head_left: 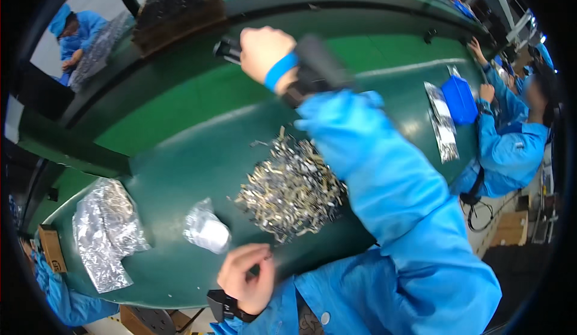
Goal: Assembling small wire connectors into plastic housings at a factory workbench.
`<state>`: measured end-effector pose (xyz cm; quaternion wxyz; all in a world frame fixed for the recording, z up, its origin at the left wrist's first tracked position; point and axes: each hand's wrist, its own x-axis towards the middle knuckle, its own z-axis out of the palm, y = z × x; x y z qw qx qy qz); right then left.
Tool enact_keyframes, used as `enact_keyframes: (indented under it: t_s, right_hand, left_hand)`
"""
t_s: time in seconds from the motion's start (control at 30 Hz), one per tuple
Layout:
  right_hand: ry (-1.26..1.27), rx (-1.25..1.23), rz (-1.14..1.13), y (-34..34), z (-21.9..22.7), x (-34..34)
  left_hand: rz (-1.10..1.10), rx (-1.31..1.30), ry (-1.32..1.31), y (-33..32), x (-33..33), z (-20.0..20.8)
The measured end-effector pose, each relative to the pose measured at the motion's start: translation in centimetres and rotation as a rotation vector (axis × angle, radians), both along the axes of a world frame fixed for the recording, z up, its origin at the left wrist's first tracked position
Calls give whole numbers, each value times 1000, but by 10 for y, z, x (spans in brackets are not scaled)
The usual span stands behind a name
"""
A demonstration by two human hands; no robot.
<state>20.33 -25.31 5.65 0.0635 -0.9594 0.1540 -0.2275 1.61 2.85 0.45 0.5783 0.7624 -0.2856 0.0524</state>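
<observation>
My right hand (266, 51) reaches far forward over a bright green strip beyond the table. Its fingers are closed around a black, shiny, short piece (227, 51), which sticks out to the left; its exact kind is unclear. My left hand (247, 278) is near the table's front edge with curled fingers. A tiny dark speck shows at its fingertips, too small to name. Between the hands lies a heap of small silver and brass-coloured metal parts (288, 190), partly hidden by my right sleeve. Left of the heap is a small clear bag with a white label (211, 233).
Larger clear plastic bags (105, 233) lie on the dark green table (174, 160) at left. At right are a blue bin (460, 99) and flat packets (442, 121), beside a seated co-worker (511, 148). A dark crate (177, 13) stands across the green strip (180, 103).
</observation>
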Motion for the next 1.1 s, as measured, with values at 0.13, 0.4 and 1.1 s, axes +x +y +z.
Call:
enact_keyframes:
  t_s: [0.13,0.4,1.1]
  right_hand:
    - [127,-14,-43,-51,42,-113]
    - [209,-221,-436,-138,-37,-262]
    - [116,1796,375,110,-43,-266]
  left_hand:
    - [-15,-13,-5,-6,2,-5]
    - [-120,41,-59,-22,-7,9]
    - [-16,238,-487,-11,-8,1]
